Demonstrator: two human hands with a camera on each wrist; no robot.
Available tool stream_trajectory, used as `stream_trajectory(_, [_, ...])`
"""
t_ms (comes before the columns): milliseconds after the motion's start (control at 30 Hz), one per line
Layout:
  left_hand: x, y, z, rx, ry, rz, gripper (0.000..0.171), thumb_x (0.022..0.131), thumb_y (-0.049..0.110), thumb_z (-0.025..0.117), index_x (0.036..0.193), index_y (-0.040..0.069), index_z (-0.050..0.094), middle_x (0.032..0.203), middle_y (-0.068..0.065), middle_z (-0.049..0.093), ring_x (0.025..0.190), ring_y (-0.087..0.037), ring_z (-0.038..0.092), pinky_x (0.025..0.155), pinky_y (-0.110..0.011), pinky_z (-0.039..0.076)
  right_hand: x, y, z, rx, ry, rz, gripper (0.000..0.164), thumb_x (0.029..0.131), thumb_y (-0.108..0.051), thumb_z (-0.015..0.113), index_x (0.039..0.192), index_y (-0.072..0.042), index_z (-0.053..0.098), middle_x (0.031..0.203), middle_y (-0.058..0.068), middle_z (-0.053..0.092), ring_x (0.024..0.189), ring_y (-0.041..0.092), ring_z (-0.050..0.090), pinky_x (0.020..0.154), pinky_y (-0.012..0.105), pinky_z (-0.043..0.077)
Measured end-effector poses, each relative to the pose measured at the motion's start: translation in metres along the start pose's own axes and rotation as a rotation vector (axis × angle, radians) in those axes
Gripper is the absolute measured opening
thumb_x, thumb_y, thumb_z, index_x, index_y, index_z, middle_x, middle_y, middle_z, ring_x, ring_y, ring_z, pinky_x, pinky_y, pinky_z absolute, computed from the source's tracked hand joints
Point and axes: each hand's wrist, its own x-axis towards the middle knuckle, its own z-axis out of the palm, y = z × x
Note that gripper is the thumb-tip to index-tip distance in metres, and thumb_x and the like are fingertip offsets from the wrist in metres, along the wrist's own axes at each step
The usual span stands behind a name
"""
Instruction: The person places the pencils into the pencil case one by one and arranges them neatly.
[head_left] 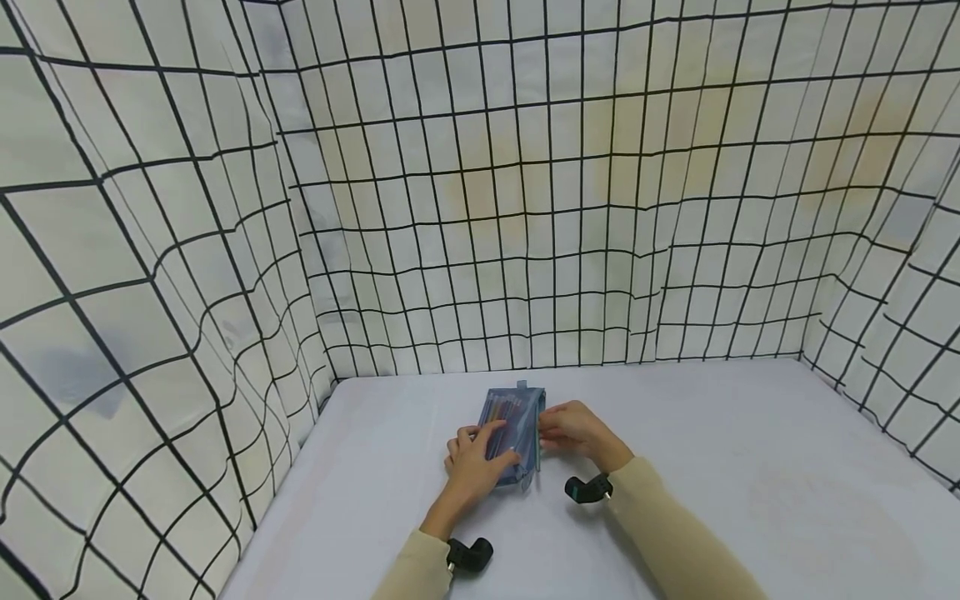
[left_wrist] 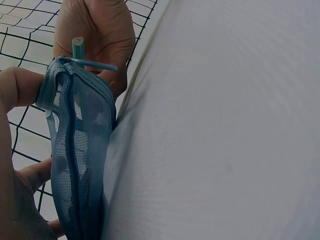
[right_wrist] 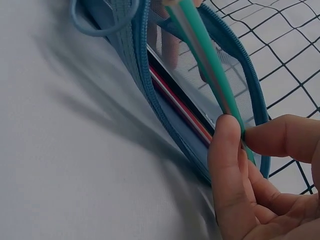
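Note:
A blue mesh zip pencil pouch (head_left: 517,417) lies on the white table with its zip side open toward the right. My left hand (head_left: 474,462) holds the pouch from its left, fingers and thumb spread on the mesh near the open edge. My right hand (head_left: 573,429) is at the opening and pinches a green pencil (right_wrist: 212,60) between thumb and fingers. This pencil lies along the zip edge, its blunt end (left_wrist: 78,41) sticking out past the pouch's end. Inside, several coloured pencils (right_wrist: 180,107) show, one of them red.
The white tabletop (head_left: 712,467) stretches around the pouch. White walls covered with black grid netting (head_left: 525,208) stand behind and at both sides. A blue loop (right_wrist: 102,30) hangs at the pouch's end.

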Motion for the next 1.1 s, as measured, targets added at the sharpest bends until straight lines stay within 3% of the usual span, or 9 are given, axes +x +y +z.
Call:
stream_trajectory(567, [0.001, -0.001, 0.000, 0.028, 0.000, -0.009, 0.067, 0.083, 0.048, 0.071, 0.145, 0.025, 0.056, 0.144, -0.020, 0.038, 0.122, -0.038, 0.032, 0.098, -0.063, 0.026, 0.004, -0.001, 0.018, 0.059, 0.035, 0.007, 0.040, 0.094, 0.000, 0.065, 0.131, 0.013, 0.056, 0.098, 0.014, 0.070, 0.082, 0.018, 0.070, 0.073, 0.030, 0.061])
stream_trajectory(1100, [0.001, -0.002, 0.001, 0.023, -0.001, 0.002, 0.066, 0.085, 0.045, 0.072, 0.145, 0.025, 0.056, 0.145, -0.020, 0.038, 0.123, -0.038, 0.032, 0.099, -0.064, 0.025, 0.000, 0.001, 0.019, -0.011, 0.055, -0.031, 0.033, 0.093, 0.002, 0.064, 0.125, 0.011, 0.060, 0.091, 0.013, 0.068, 0.076, 0.017, 0.068, 0.069, 0.029, 0.061])
